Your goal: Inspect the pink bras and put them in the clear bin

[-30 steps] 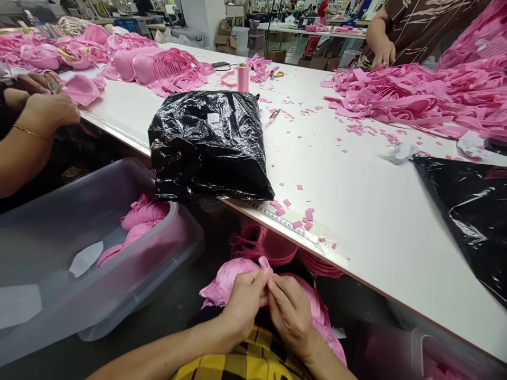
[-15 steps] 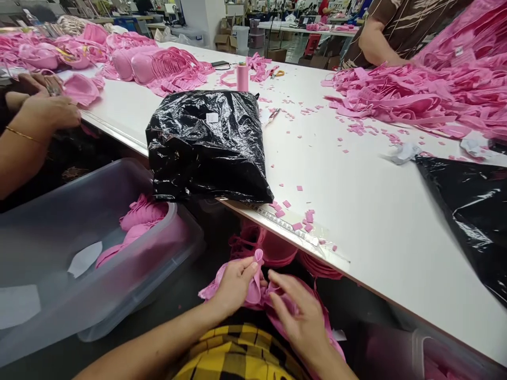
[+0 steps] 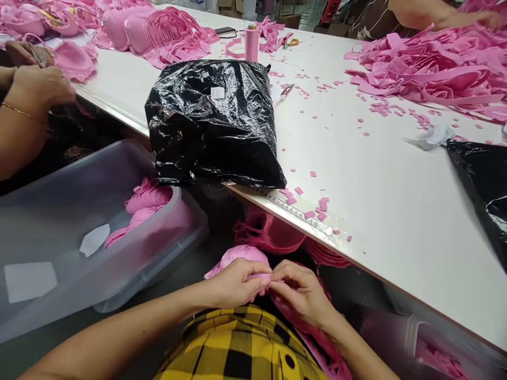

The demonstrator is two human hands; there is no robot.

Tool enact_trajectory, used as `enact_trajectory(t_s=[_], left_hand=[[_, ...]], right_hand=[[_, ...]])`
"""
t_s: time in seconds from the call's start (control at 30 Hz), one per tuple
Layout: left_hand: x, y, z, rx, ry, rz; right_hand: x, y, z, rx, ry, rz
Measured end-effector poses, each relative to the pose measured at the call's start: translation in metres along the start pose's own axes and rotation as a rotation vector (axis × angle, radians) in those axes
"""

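A pink bra [image 3: 244,254] lies across my lap, one cup bulging up behind my left hand [image 3: 236,283]. That hand is closed, pinching a pink strip of the bra's fabric between thumb and fingers. My right hand [image 3: 300,289] meets it fingertip to fingertip and pinches the same fabric. More pink fabric hangs down beneath my right wrist. The fingers hide just which part of the bra is gripped.
A black plastic bag [image 3: 214,126] overhangs the edge of the white table [image 3: 380,200]. Pink scraps and a measuring tape [image 3: 289,211] lie nearby. At left stands a clear bin [image 3: 130,253] with pink cups; another person's hands [image 3: 39,79] work beyond it. Pink straps [image 3: 431,74] are heaped at right.
My right hand has gone from fingers spread beside the bra to pinching its fabric against my left hand. The upright pink fold has been lowered, and the head view has tilted down.
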State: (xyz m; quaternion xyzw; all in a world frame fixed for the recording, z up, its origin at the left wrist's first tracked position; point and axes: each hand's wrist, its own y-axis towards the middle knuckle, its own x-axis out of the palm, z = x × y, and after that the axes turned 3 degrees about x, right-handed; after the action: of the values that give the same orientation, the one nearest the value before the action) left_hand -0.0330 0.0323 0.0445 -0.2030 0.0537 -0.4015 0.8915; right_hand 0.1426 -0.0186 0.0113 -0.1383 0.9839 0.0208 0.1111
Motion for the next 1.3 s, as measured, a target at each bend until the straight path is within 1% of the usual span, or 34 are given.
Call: enact_trajectory(t_s=[0.07, 0.13, 0.23, 0.3, 0.4, 0.5, 0.6, 0.73, 0.83, 0.93, 1.03, 1.1, 1.17, 1.3], left_hand=[[0.001, 0.0, -0.002, 0.049, -0.046, 0.094], [0.0, -0.001, -0.005, 0.124, 0.023, 0.141], [-0.003, -0.003, -0.006, 0.221, 0.204, 0.154], [-0.004, -0.004, -0.006, 0.233, 0.265, 0.151], [-0.002, -0.005, -0.007, 0.24, 0.274, 0.188], [0.001, -0.006, -0.01, 0.277, 0.227, 0.241], [0.002, -0.006, -0.013, 0.32, 0.165, 0.234], [-0.004, -0.007, -0.018, 0.381, 0.13, 0.212], [-0.008, -0.01, -0.022, 0.469, 0.242, 0.191], [-0.009, -0.013, -0.025, 0.53, 0.393, 0.236], [-0.008, -0.012, -0.023, 0.525, 0.441, 0.287], [-0.006, -0.011, -0.021, 0.495, 0.408, 0.298], [-0.005, -0.01, -0.018, 0.437, 0.342, 0.326], [-0.008, -0.009, -0.017, 0.256, 0.234, 0.39]], right_hand=[[0.003, -0.002, 0.003, 0.051, 0.127, 0.051], [0.007, -0.004, 0.006, 0.069, 0.196, 0.073], [0.013, -0.006, 0.008, 0.043, 0.179, 0.093], [0.015, -0.007, 0.008, 0.036, 0.17, 0.111], [0.016, -0.007, 0.009, 0.032, 0.149, 0.161], [0.015, -0.007, 0.009, 0.051, 0.142, 0.2], [0.014, -0.007, 0.006, 0.091, 0.206, 0.191], [0.018, -0.008, 0.004, 0.079, 0.315, 0.2], [0.024, -0.008, 0.005, 0.066, 0.359, 0.22], [0.029, -0.006, 0.006, 0.091, 0.391, 0.217], [0.028, -0.003, 0.004, 0.207, 0.396, 0.145], [0.025, -0.002, 0.002, 0.235, 0.351, 0.101], [0.023, -0.001, -0.001, 0.164, 0.276, 0.115], [0.024, 0.0, 0.0, -0.022, 0.11, 0.219]])
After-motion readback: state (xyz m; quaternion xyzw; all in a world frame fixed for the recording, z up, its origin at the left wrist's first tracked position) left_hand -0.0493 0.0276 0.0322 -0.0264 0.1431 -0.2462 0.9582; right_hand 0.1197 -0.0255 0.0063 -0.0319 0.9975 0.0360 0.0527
